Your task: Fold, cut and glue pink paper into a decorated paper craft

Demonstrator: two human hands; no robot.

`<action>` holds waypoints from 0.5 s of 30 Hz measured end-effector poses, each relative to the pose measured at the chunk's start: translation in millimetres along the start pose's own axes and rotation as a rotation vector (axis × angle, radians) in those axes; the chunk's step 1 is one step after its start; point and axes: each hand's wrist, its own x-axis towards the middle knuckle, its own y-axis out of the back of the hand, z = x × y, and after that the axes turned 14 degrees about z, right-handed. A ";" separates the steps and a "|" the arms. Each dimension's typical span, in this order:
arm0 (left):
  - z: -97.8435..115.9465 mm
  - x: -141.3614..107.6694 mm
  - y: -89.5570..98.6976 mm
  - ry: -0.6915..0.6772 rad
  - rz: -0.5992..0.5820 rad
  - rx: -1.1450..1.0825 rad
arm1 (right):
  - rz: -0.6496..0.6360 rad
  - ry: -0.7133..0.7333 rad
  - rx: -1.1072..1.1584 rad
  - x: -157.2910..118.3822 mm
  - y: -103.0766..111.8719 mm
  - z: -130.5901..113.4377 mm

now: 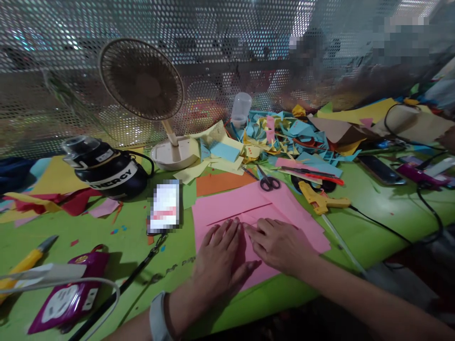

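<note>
A stack of pink paper (227, 207) lies on the green-covered table, with a narrow folded pink piece along its middle. My left hand (221, 248) rests flat on the paper, fingers stretched forward and thumb out to the right. Close beside it, my right hand (276, 242) presses on the folded piece with bent fingers; its fingertips are partly hidden. Black-handled scissors (269, 183) lie at the far edge of the stack. An orange sheet (223, 183) sticks out from behind the pink paper.
A yellow glue gun (322, 199) lies right of the paper. Left are a phone (164, 206), a purple power strip (71, 293), a yellow cutter (24, 267) and a black jug (110, 173). Behind stand a fan (174, 154) and a paper-scrap heap (284, 137). Another phone (381, 169) lies right.
</note>
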 end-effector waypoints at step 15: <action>-11.4 6.1 14.3 -0.030 -0.139 -0.061 | -0.041 -0.126 0.261 18.4 10.1 10.3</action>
